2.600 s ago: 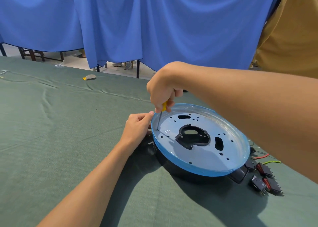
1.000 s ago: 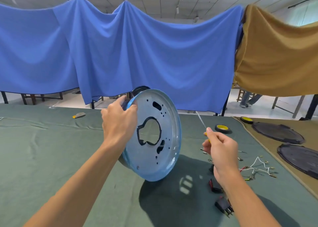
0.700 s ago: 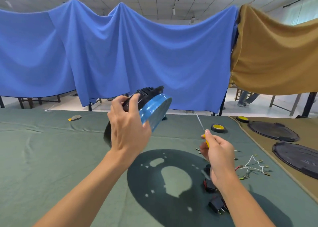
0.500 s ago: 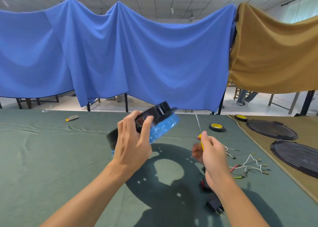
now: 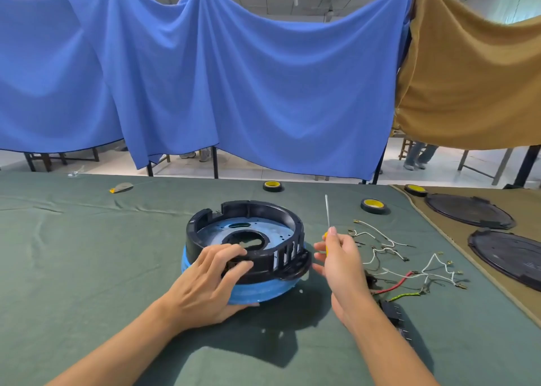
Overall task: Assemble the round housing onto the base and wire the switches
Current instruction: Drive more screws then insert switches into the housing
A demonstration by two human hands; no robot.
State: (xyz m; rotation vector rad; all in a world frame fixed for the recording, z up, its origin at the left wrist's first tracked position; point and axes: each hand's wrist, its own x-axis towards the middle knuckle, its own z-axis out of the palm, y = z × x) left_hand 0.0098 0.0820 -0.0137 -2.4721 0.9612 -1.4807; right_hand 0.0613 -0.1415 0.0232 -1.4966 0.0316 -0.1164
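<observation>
Resting at the frame's centre on the green cloth (image 5: 73,254): black round housing (image 5: 248,210) seated on the blue base (image 5: 263,290), left hand (image 5: 209,280) spread flat over its near rim. Held upright just right of it in the closed right hand (image 5: 341,264): a yellow-handled screwdriver (image 5: 327,213). Scattered at right: loose wires (image 5: 380,239), 2 black switches (image 5: 393,309).

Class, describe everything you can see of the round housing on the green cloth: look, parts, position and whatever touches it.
The round housing is a black, plastic-looking ring seated on a blue-rimmed disc, open side up. Inside shows a pale blue plate with small holes, an oval slot and a large central cutout. Its near-right wall has vertical slots above a protruding black tab. It sits flat on the green cloth. The left hand rests on its near edge; the right hand, holding a screwdriver, is beside it, apart.
</observation>
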